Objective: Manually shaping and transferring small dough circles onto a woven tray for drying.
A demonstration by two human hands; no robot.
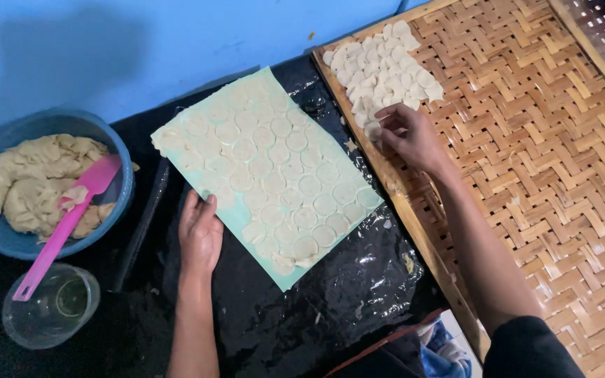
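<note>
- The right hand (409, 134) reaches toward one o'clock, fingertips pinched lightly on a thin round dough disc (372, 129) at the near edge of the woven bamboo tray (540, 182).
- The left hand (199, 231) lies flat and open, palm down, at about seven o'clock. Its fingers press the lower left edge of a pale green mat (213, 210) and grip nothing.
- The mat sits tilted in the middle of the view. It carries a thin sheet of dough (274, 175) stamped all over with rows of circles. Most of the cut circles appear to lie in place, not yet lifted.
- Just beyond the right hand, at twelve to one o'clock, a pile of finished discs (383, 66) overlaps across the top left corner of the tray.
- Judging by this, the transfer looks early: the pile covers only one corner, and most of the tray is bare weave.
- Beneath the mat, crinkled black plastic sheeting (330, 301) covers the table.
- At nine o'clock a blue bowl (117, 196) holds large lumps of unrolled dough (29, 182), with a pink spatula (64, 224) leaning out over its rim.
- At eight o'clock, just below the bowl, stands a clear plastic cup (54, 308); its contents are hard to make out.
- A blue wall (176, 42) runs along the far side.
</note>
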